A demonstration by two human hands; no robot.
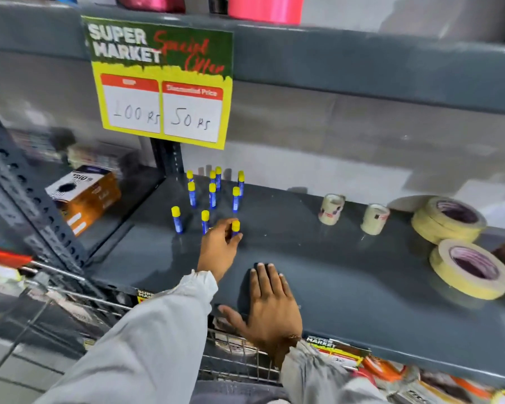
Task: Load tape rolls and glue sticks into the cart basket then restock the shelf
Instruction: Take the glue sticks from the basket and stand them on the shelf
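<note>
Your left hand [219, 246] reaches far onto the grey shelf [318, 258], and its grip is closed around one glue stick [235, 228]. This stick has a blue body and a yellow cap, it stands upright, and it is the nearest right one of the group. Your fingers [226, 225] wrap the blue body from the left, so only the cap and a little of the body show.

The other glue sticks [212, 195] stand upright in loose rows behind and to the left of it, near the back left corner of the shelf. Two of them stand just beside your left hand, in the same front row.

Your right hand [270, 310] lies flat on the front part of the shelf, palm down, the fingers spread and straight. It holds nothing; the grip is open.

The tape rolls are on the right part of the same shelf, well apart from the glue sticks. Two small pale tape rolls [331, 209] stand on edge near the middle. Further right there is a stack of wide masking tape rolls [446, 218], and one more wide roll [470, 268] leans in front of this stack.

The wire cart basket [233, 354] is under your arms, just before the shelf edge. A yellow price sign [161, 80] hangs from the shelf above.
</note>
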